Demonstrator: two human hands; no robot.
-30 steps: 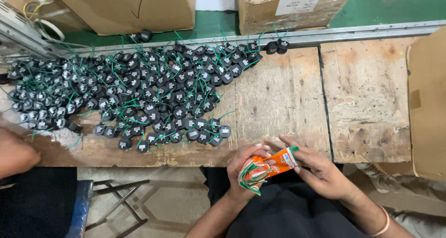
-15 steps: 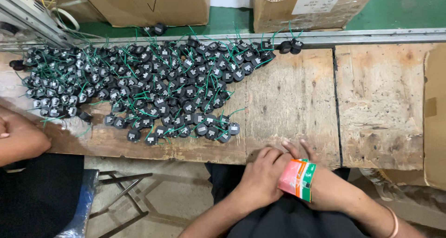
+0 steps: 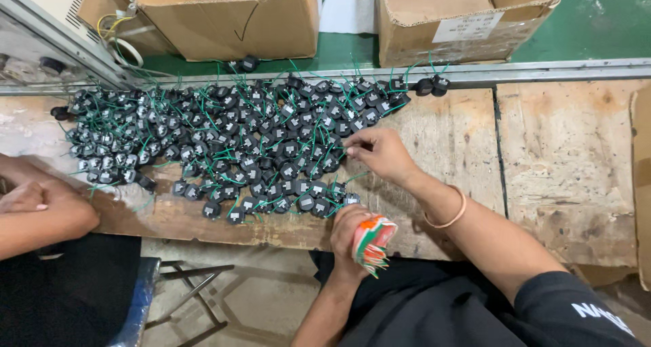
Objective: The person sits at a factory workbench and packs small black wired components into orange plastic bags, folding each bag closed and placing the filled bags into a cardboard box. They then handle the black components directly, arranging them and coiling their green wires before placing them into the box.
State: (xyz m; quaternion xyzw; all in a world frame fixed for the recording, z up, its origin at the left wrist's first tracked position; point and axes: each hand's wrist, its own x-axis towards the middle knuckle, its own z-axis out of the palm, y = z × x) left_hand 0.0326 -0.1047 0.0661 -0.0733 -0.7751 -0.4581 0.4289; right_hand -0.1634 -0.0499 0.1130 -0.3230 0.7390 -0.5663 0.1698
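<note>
A wide heap of several small black round parts with green wires (image 3: 230, 140) covers the wooden bench (image 3: 563, 157). My right hand (image 3: 380, 154) reaches into the heap's right edge, fingertips pinched on one black part; a thin bangle sits on that wrist. My left hand (image 3: 349, 232) is at the bench's front edge, closed around a bundle of orange, white and green strips (image 3: 373, 242).
Two open cardboard boxes (image 3: 224, 15) (image 3: 468, 18) stand behind a metal rail (image 3: 542, 72) on a green surface. Another person's arm (image 3: 41, 211) rests on the bench at the left. A cardboard edge (image 3: 641, 184) is at the right. A metal stool frame (image 3: 196, 293) is below.
My right hand has left the strip bundle and moved up and forward into the heap of parts. My left hand now holds the bundle alone. The view shifted closer.
</note>
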